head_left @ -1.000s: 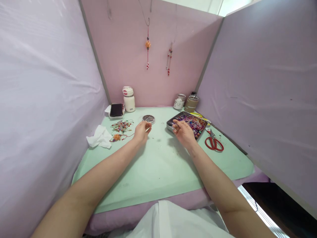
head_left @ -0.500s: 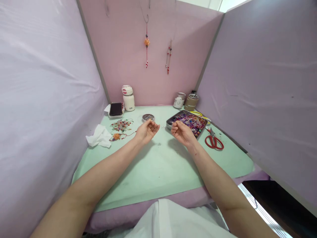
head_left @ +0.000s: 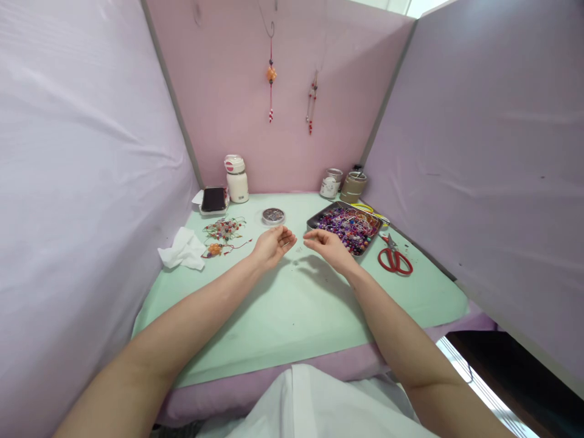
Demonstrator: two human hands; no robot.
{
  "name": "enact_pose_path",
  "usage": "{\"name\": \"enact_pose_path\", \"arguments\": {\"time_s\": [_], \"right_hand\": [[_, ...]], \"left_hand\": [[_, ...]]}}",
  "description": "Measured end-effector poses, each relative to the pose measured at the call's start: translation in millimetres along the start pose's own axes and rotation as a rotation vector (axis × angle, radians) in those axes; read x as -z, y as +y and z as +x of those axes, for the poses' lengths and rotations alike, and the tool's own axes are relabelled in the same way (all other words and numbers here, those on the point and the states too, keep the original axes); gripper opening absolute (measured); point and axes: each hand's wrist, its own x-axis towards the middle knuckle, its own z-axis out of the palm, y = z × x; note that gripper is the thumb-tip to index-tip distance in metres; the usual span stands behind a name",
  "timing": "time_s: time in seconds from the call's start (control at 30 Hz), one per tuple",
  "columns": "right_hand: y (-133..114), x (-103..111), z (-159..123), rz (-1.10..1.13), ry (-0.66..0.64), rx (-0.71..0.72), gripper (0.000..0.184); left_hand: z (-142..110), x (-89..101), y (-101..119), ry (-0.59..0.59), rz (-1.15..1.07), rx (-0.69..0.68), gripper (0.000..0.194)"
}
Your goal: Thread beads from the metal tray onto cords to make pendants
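Note:
My left hand (head_left: 274,245) hovers over the middle of the mat, palm turned inward, thumb pressed to the index finger and the other fingers loosely curled. Facing it, my right hand (head_left: 329,248) has its thumb and fingertips pinched together, pointing left. A small gap separates the hands. Anything in the pinches is too fine to make out. Behind my right hand lies a metal tray (head_left: 314,222) of mixed beads (head_left: 340,224) and tangled cords. Just beyond my left hand is a small round clear dish (head_left: 274,216) with tiny dark pieces inside.
Red-handled scissors (head_left: 395,258) lie right of the tray. On the left are beaded strings (head_left: 224,229), an orange bead ornament (head_left: 214,249) and a crumpled tissue (head_left: 183,249). A white bottle (head_left: 238,182) and two jars (head_left: 353,187) stand at the back. Beaded ornaments (head_left: 271,74) hang above.
My right hand has moved left and slightly down, its fingers now reaching toward the left one. My left hand has turned a little and dropped slightly. The gap between them has narrowed.

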Motion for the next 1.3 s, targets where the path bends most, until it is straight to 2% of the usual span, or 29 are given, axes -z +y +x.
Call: {"name": "enact_pose_path", "arguments": {"time_s": [0.1,0.23,0.33,0.43,0.53,0.63,0.77,0.97,1.3], "right_hand": [[-3,-4,-3,-0.131,-0.059,0.020,0.031],[-7,-7,-5,-0.129,-0.083,0.018,0.030],[-7,-6,-5,-0.003,-0.102,-0.053,0.030],[-5,-2,-3,0.226,-0.157,-0.175,0.030],[-3,1,-1,0.400,-0.201,-0.256,0.031],[-2,3,0,0.439,-0.145,-0.273,0.030],[0,4,2,0.429,-0.080,-0.266,0.029],[3,5,3,0.420,-0.080,-0.266,0.028],[6,6,3,0.397,-0.084,-0.264,0.027]], "left_hand": [[0,1.9,-3,-0.053,0.072,-0.033,0.018],[-3,0.6,-4,-0.142,0.145,-0.059,0.016],[-7,-2.3,-4,-0.155,0.171,-0.065,0.016],[-12,-3.5,-9,-0.121,0.196,-0.055,0.016],[-14,-2.4,-19,-0.155,0.230,0.026,0.017],[-14,-0.3,-27,-0.232,0.259,0.098,0.019],[-10,3.0,-31,-0.233,0.272,0.126,0.017],[-10,2.9,-28,-0.204,0.277,0.134,0.017],[-13,2.9,-29,-0.208,0.340,0.101,0.032]]}}
